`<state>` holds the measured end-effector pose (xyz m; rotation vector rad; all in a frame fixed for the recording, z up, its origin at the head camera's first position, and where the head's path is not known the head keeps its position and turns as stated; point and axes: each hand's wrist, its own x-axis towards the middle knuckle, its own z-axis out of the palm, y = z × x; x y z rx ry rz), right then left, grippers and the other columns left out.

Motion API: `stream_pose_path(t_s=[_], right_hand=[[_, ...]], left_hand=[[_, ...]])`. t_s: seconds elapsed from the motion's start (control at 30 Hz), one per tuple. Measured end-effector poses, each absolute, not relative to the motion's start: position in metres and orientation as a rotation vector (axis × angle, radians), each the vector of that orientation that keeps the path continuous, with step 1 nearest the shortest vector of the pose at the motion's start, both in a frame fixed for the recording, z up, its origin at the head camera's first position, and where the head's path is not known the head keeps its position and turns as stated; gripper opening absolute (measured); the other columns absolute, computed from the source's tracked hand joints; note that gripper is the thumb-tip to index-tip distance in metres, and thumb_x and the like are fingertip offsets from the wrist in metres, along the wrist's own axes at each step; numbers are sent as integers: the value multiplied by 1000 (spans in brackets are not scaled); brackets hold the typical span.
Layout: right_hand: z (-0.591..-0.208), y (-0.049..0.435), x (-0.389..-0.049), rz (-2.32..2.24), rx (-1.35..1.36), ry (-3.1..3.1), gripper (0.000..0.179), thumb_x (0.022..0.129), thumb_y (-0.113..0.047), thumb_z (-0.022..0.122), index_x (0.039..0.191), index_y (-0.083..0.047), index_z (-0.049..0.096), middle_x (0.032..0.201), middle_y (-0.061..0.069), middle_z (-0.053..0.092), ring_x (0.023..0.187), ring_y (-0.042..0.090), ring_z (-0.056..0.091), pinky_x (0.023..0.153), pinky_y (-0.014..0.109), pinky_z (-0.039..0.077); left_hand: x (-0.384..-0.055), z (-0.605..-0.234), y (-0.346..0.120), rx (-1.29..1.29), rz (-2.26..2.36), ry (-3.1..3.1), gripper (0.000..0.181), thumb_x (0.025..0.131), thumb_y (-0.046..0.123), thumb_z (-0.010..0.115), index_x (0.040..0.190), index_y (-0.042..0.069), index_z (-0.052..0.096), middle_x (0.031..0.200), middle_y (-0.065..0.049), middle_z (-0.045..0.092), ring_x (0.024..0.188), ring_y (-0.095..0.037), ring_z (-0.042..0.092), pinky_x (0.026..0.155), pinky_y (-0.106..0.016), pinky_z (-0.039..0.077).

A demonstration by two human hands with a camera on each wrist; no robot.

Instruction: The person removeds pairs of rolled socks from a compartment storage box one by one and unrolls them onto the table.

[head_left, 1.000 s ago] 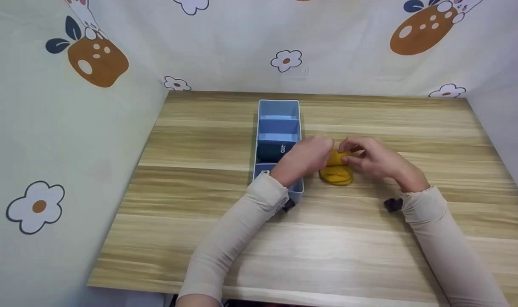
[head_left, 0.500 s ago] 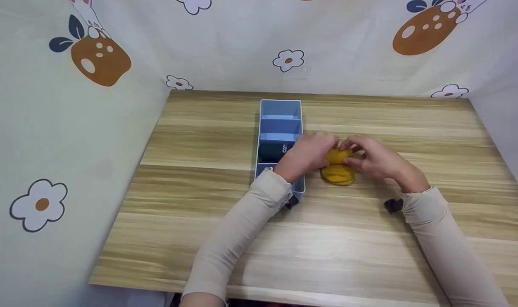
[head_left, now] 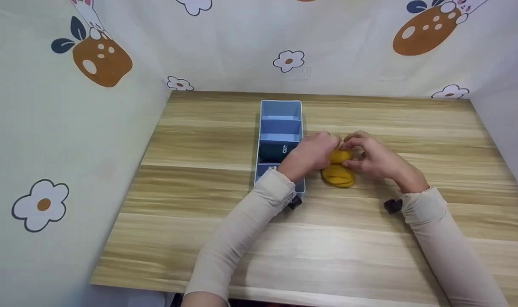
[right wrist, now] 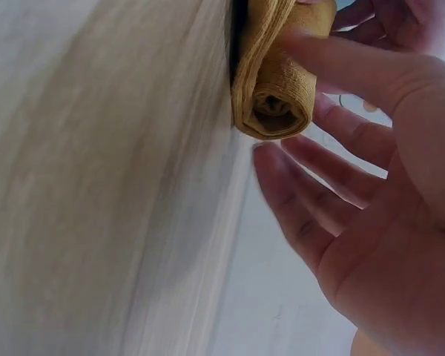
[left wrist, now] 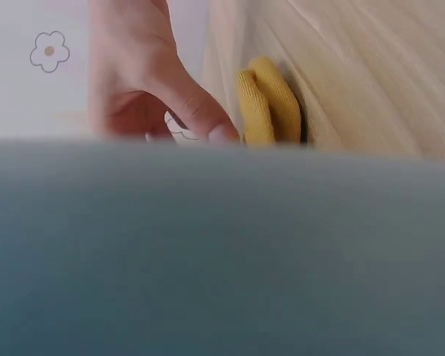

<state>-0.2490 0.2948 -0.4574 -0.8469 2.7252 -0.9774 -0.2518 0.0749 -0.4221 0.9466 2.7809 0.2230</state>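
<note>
A pair of yellow ribbed socks (head_left: 339, 176) lies on the table right of the blue box, partly rolled up. The coiled end of the roll shows in the right wrist view, where the thumb of my right hand (right wrist: 400, 185) presses on the socks (right wrist: 285, 96) and the fingers curve round the far side. My left hand (head_left: 312, 152) grips the roll from its left, and its fingertips are mostly hidden. In the left wrist view the thumb of my left hand (left wrist: 144, 70) reaches the socks (left wrist: 271, 104), and a blurred blue surface covers the lower part.
A long blue divided box (head_left: 281, 110) stands left of the socks, partly under my left forearm. One of its compartments holds a dark green rolled fabric item (head_left: 272, 152) with pale lettering. The wooden table (head_left: 190, 128) meets patterned curtains at the back and sides.
Both hands stay at the yellow socks with small finger movements, and the roll's shape shifts slightly. The left forearm has moved a little to the right. The box stays put.
</note>
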Motion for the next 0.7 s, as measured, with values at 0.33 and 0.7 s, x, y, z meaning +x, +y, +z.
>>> stream_pose_path(t_s=[0.33, 0.7], right_hand=[[-458, 295, -250, -1012, -826, 2654, 26, 100, -5, 76, 126, -3, 73, 126, 16, 75, 122, 40, 69, 101, 60, 58], [-456, 295, -251, -1017, -847, 2646, 26, 107, -9, 67, 133, -5, 68, 129, 15, 75, 120, 36, 71, 99, 58, 59]], left_hand=[[-249, -412, 75, 950, 110, 2776, 23, 103, 11, 71, 125, 13, 72, 113, -4, 72, 92, -18, 64, 79, -30, 59], [-247, -402, 77, 932, 146, 2745, 25, 104, 27, 71, 125, 13, 73, 113, -4, 71, 93, -19, 64, 75, -30, 55]])
